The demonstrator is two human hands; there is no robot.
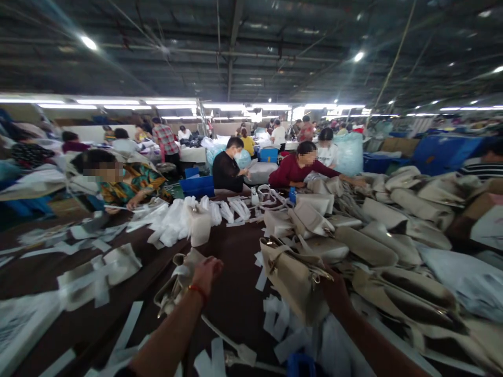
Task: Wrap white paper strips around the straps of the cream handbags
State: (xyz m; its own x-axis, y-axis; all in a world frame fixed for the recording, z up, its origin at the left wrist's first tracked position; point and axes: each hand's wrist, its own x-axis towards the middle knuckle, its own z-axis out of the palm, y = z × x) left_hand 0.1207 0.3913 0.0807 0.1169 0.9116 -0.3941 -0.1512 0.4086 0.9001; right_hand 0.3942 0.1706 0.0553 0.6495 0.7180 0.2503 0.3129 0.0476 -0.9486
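A beige handbag (286, 280) with gold-coloured hardware stands tilted in front of me, right of centre. My right hand (332, 285) is at its right end, gripping it near the metal clasp, with the fingers partly hidden. My left hand (208, 272), with a red cord at the wrist, is closed with curled fingers. What it holds, if anything, does not show. Just left of and behind that hand lies a smaller beige bag (178, 277) with a strap and white wrapping. White strips (277, 317) lie beneath the handbag.
Many beige bags (365, 246) are heaped on the right of the dark table (231, 262). White wrapped bundles (176, 220) stand at the far middle. A strap (236, 345) and a blue object (301, 364) lie at the near edge. Co-workers (231, 167) sit across the table.
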